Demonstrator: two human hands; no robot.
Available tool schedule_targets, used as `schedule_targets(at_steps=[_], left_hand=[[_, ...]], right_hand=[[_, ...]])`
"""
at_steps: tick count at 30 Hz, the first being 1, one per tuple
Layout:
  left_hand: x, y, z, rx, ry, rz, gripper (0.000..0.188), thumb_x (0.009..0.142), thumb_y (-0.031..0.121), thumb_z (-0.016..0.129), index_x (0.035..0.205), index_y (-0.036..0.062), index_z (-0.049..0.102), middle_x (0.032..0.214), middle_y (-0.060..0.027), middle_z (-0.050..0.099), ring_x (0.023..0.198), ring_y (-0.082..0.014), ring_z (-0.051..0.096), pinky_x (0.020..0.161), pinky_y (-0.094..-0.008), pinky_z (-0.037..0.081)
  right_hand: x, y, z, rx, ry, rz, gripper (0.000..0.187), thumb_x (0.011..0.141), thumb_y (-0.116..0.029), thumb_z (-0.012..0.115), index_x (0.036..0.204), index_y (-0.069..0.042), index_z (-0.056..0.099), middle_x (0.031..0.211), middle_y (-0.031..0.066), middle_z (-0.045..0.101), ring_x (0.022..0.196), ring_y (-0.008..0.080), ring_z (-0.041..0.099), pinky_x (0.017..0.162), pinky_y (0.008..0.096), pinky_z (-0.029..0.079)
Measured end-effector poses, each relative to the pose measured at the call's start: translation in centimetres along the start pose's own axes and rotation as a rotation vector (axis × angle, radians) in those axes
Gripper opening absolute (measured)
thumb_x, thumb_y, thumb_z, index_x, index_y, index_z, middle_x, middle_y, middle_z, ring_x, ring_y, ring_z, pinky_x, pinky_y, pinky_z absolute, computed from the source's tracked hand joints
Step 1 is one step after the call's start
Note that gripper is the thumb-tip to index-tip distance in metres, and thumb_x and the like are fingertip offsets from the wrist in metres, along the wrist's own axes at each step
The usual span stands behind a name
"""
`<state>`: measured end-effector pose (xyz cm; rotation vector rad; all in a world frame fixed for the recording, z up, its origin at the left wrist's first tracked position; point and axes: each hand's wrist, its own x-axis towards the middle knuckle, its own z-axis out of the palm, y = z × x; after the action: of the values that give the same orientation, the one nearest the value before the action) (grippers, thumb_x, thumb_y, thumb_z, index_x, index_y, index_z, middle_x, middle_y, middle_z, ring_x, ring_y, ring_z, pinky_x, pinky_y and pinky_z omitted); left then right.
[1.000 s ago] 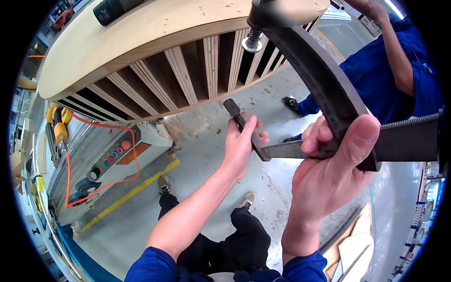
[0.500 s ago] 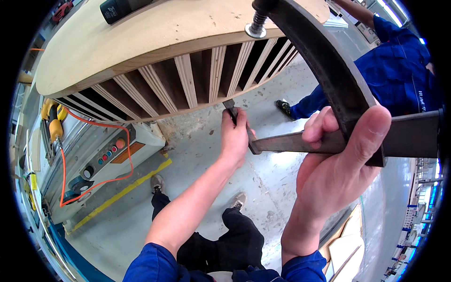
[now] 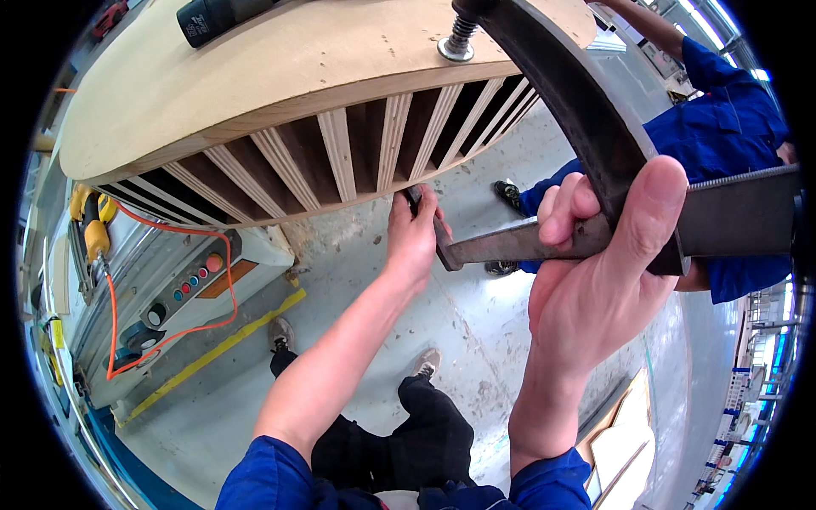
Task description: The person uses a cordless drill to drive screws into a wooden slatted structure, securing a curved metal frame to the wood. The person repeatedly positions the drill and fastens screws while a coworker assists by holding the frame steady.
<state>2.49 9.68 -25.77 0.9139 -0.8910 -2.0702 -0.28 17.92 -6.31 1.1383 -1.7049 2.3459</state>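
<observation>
With the left hand (image 3: 415, 238), grips the end jaw of a dark metal clamp (image 3: 586, 110), right by the lower edge of a slatted wooden piece (image 3: 280, 68). With the right hand (image 3: 603, 289), grasps the same clamp at the meeting of curved arm and bar (image 3: 501, 244), thumb raised. Holds the screw foot (image 3: 456, 49) over the wooden top, near its front rim; cannot tell whether touching. Has on that top a black cylindrical object (image 3: 204, 24). Stands in black trousers (image 3: 433, 442) on a grey floor (image 3: 340, 280) with a yellow stripe (image 3: 217, 357). Has to the left a machine panel (image 3: 189, 285) with coloured buttons, looped by an orange hose (image 3: 161, 219) from a yellow tool (image 3: 95, 229). Has, at lower right, flat wooden pieces (image 3: 616, 459); farther up, another person (image 3: 714, 136) in blue.
</observation>
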Motion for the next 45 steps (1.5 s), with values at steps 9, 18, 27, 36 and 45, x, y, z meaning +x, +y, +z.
schedule_targets(at_steps=[9, 18, 27, 36, 45], left_hand=[[0.2, -0.1, 0.0, -0.020, -0.016, -0.043, 0.024, 0.109, 0.032, 0.056, 0.109, 0.0095, 0.048, 0.087, -0.0044, 0.054, 0.067, -0.0163, 0.060, 0.062, -0.0343, 0.053], [0.3, 0.4, 0.7, -0.006, -0.032, -0.117, 0.023, 0.110, 0.032, 0.054, 0.112, 0.0101, 0.047, 0.091, -0.0046, 0.055, 0.071, -0.0166, 0.063, 0.066, -0.0369, 0.058], [1.3, 0.3, 1.1, -0.009, -0.077, -0.124, 0.026, 0.111, 0.034, 0.053, 0.114, 0.0087, 0.046, 0.092, -0.0053, 0.056, 0.076, -0.0169, 0.063, 0.070, -0.0377, 0.060], [1.1, 0.2, 1.9, 0.000, -0.027, -0.118, 0.023, 0.111, 0.030, 0.053, 0.112, 0.0089, 0.045, 0.093, -0.0043, 0.054, 0.075, -0.0167, 0.061, 0.070, -0.0366, 0.058], [1.3, -0.6, 3.1, 0.144, 0.104, 0.018, 0.023, 0.112, 0.027, 0.048, 0.109, 0.0050, 0.042, 0.086, -0.0052, 0.051, 0.060, -0.0151, 0.055, 0.059, -0.0348, 0.055]], right_hand=[[0.6, 0.8, -0.2, -0.014, -0.099, -0.069, 0.045, 0.104, -0.045, 0.065, 0.092, -0.001, 0.063, 0.070, 0.0073, 0.062, 0.052, 0.0117, 0.057, 0.052, 0.0249, 0.045], [1.7, 1.0, -0.7, -0.055, -0.080, -0.064, 0.047, 0.102, -0.045, 0.067, 0.094, 0.001, 0.068, 0.070, 0.0090, 0.066, 0.052, 0.0119, 0.059, 0.052, 0.0242, 0.047], [2.7, 1.4, -1.5, -0.054, -0.055, -0.017, 0.042, 0.103, -0.041, 0.067, 0.091, 0.000, 0.066, 0.068, 0.0082, 0.064, 0.050, 0.0115, 0.057, 0.051, 0.0238, 0.046], [4.0, 1.9, -2.8, 0.004, -0.198, 0.014, 0.046, 0.109, -0.043, 0.053, 0.106, 0.001, 0.065, 0.090, 0.0142, 0.072, 0.063, 0.0153, 0.066, 0.054, 0.0255, 0.043], [3.9, 1.7, -3.2, 0.048, -0.280, 0.116, 0.057, 0.110, -0.043, 0.043, 0.134, 0.007, 0.057, 0.107, 0.0176, 0.073, 0.079, 0.0176, 0.072, 0.061, 0.0253, 0.045]])
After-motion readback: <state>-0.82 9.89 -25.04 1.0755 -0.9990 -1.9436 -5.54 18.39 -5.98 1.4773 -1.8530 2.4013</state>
